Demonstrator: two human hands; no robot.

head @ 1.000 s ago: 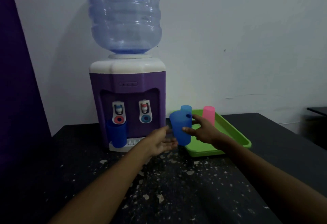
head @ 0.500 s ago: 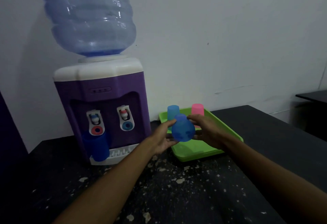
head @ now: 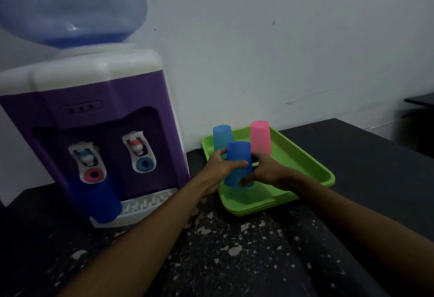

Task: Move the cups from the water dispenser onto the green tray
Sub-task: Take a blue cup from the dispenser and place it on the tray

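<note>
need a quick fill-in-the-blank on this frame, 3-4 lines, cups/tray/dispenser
1. Both hands, the left hand and the right hand, hold a ____ cup upside down over the green tray.
2. Behind it on the tray stand a light blue cup and a ____ cup.
3. One dark blue cup is on the drip tray of the water dispenser, below its ____ tap.

Answers: blue; pink; left
</note>
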